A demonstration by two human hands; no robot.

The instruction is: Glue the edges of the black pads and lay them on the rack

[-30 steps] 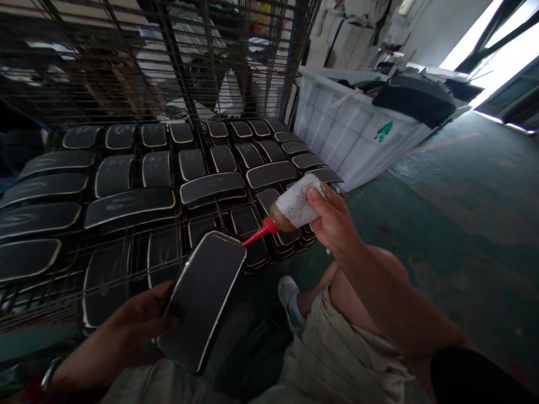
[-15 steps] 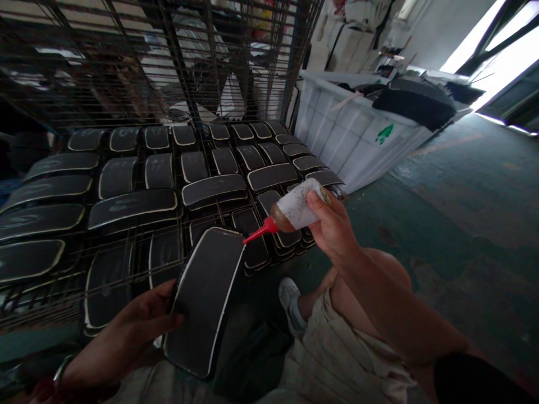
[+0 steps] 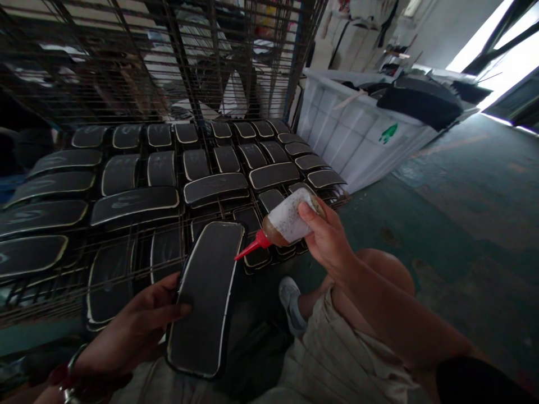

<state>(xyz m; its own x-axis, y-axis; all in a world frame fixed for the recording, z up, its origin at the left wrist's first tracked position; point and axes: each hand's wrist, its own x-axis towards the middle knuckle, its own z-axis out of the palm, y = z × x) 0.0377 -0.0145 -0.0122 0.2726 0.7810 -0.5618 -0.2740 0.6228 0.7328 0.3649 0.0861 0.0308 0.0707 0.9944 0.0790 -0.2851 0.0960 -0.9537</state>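
Note:
My left hand [image 3: 143,317] grips the left edge of a dark, rounded rectangular panel [image 3: 206,297], thumb on its face and the other fingers partly hidden. A pale line of glue runs round the panel's border. In my right hand [image 3: 324,230] is a squeeze bottle [image 3: 290,217] with a white, speckled label, brown contents and a red nozzle. The bottle tilts down to the left, and its tip is at the panel's upper right edge; whether it touches I cannot tell.
Rows of similar pale-edged panels [image 3: 217,188] lie on a wire rack [image 3: 138,241] ahead, with an upright wire grid [image 3: 185,62] behind. To the right stands a large white bin [image 3: 337,123] heaped with dark pieces. My shoe [image 3: 289,300] rests on the green floor.
The bottle's tip has moved down and slightly left along the panel's right edge, from near its upper right corner. The panel has shifted slightly right and turned a little more upright.

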